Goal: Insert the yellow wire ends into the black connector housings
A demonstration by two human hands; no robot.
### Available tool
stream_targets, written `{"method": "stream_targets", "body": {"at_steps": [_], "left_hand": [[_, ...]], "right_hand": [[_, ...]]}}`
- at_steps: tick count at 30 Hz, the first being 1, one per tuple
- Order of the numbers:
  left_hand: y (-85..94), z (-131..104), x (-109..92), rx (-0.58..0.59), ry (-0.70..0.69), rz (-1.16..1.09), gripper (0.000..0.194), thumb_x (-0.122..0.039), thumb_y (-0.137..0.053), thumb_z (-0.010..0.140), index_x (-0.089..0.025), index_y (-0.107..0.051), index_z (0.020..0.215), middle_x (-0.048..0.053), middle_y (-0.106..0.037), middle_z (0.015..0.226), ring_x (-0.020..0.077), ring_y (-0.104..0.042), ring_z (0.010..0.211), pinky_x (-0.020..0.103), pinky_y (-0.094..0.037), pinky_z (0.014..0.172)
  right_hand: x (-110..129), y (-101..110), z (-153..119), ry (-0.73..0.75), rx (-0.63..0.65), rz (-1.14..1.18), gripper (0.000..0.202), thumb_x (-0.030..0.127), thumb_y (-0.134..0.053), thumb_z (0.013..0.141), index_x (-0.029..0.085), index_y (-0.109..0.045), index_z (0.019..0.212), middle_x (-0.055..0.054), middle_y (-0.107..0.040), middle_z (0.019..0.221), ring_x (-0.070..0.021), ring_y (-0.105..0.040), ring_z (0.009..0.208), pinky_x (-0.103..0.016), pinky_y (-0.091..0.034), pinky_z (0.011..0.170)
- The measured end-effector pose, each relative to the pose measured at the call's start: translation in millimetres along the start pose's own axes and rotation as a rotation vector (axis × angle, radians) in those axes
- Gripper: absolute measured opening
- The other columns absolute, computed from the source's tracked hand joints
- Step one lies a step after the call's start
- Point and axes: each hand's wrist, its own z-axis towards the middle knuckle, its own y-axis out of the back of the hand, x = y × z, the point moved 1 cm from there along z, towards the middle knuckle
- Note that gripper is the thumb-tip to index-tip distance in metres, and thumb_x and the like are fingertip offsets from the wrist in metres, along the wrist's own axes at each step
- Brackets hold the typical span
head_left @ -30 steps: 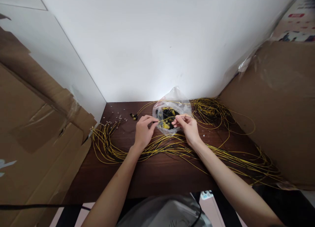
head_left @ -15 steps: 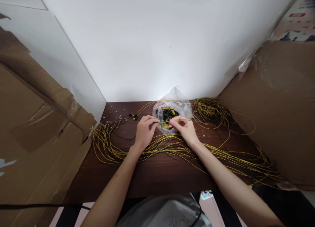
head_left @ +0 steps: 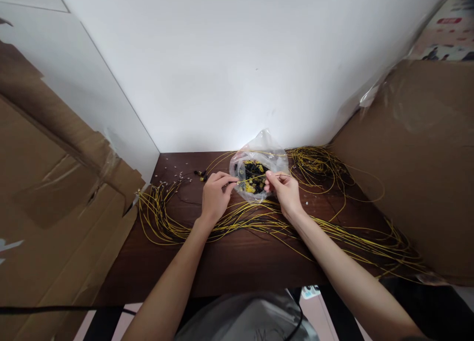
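Observation:
A thin yellow wire [head_left: 252,178] runs between my two hands. Its left end is pinched in the fingertips of my left hand [head_left: 217,197]; a small piece shows there, too tiny to make out. My right hand [head_left: 287,192] grips the wire farther along between thumb and fingers. Both hands are over a clear plastic bag [head_left: 264,143], which stands open with small black and yellow pieces [head_left: 255,170] inside. Below my wrists, a long bundle of yellow and black wires [head_left: 240,217] lies across the dark wooden table [head_left: 229,267].
A tangled coil of yellow wire [head_left: 313,166] sits at the back right. Small pale bits [head_left: 174,178] and a few black and yellow parts [head_left: 202,174] lie at the left. Cardboard [head_left: 55,183] walls the left side, a large cardboard box [head_left: 414,158] the right. Behind is a white panel [head_left: 252,69].
My right hand has slid to the right and slightly up along the wire, so a longer stretch shows between my hands. My left hand has barely moved.

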Motion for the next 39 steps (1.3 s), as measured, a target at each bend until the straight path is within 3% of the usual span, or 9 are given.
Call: {"method": "stream_targets", "body": {"at_steps": [6, 15, 21, 24, 30, 36, 39], "left_hand": [[-0.5, -0.6, 1.9, -0.018, 0.004, 0.002, 0.013, -0.016, -0.056, 0.08, -0.02, -0.068, 0.083, 0.003, -0.063, 0.084, 0.0158, -0.055, 0.079, 0.031, -0.045, 0.073], [-0.9, -1.2, -2.3, 0.01, -0.02, -0.003, 0.014, -0.015, -0.055, 0.08, -0.02, -0.068, 0.083, 0.003, -0.063, 0.084, 0.0164, -0.055, 0.081, 0.031, -0.045, 0.074], [-2.7, -1.4, -6.1, 0.107, -0.094, -0.024, 0.015, -0.015, -0.053, 0.082, -0.019, -0.067, 0.085, 0.004, -0.063, 0.086, 0.0161, -0.055, 0.083, 0.031, -0.045, 0.077], [-3.1, -1.9, -6.2, 0.132, -0.113, 0.009, 0.016, -0.016, -0.052, 0.083, -0.019, -0.067, 0.085, 0.004, -0.063, 0.086, 0.0165, -0.054, 0.083, 0.031, -0.044, 0.077], [-1.2, -1.1, -4.3, 0.111, -0.125, 0.059, 0.018, -0.017, -0.049, 0.084, -0.02, -0.067, 0.086, 0.004, -0.063, 0.086, 0.0165, -0.054, 0.082, 0.032, -0.044, 0.077], [2.5, 0.2, -0.6, 0.04, -0.076, 0.106, 0.019, -0.016, -0.048, 0.084, -0.02, -0.067, 0.087, 0.003, -0.063, 0.086, 0.0161, -0.054, 0.082, 0.031, -0.044, 0.077], [3.3, 0.4, 1.0, 0.039, -0.072, 0.116, 0.02, -0.015, -0.049, 0.083, -0.02, -0.067, 0.086, 0.003, -0.062, 0.086, 0.0163, -0.053, 0.082, 0.031, -0.044, 0.077]], "right_hand": [[0.7, 1.9, -0.2, 0.021, -0.001, 0.024, 0.03, 0.041, -0.069, 0.066, 0.014, -0.057, 0.063, 0.002, -0.057, 0.056, -0.0072, -0.05, 0.045, -0.02, -0.04, 0.046], [1.1, -3.8, -4.4, 0.071, 0.2, -0.127, 0.022, 0.037, -0.069, 0.067, 0.016, -0.063, 0.069, -0.002, -0.062, 0.065, -0.0108, -0.056, 0.055, -0.023, -0.044, 0.055], [-0.5, -6.4, -9.4, 0.137, 0.303, -0.309, 0.02, 0.036, -0.065, 0.07, 0.016, -0.065, 0.071, -0.001, -0.061, 0.064, -0.0128, -0.055, 0.058, -0.025, -0.043, 0.058], [-1.9, -5.7, -9.4, 0.141, 0.294, -0.34, 0.022, 0.038, -0.064, 0.071, 0.016, -0.064, 0.07, -0.001, -0.061, 0.061, -0.0131, -0.055, 0.057, -0.026, -0.044, 0.058], [-3.3, -3.9, -4.0, 0.072, 0.206, -0.181, 0.027, 0.042, -0.068, 0.067, 0.016, -0.06, 0.068, -0.001, -0.062, 0.063, -0.0117, -0.055, 0.052, -0.025, -0.045, 0.054], [2.4, -0.3, -1.9, 0.118, 0.091, -0.148, 0.024, 0.039, -0.066, 0.069, 0.016, -0.062, 0.068, -0.001, -0.06, 0.061, -0.0098, -0.053, 0.049, -0.023, -0.043, 0.05], [3.3, 0.1, -2.7, 0.128, 0.102, -0.145, 0.022, 0.039, -0.065, 0.07, 0.017, -0.062, 0.071, -0.001, -0.062, 0.062, -0.0108, -0.055, 0.052, -0.024, -0.044, 0.053]]}}
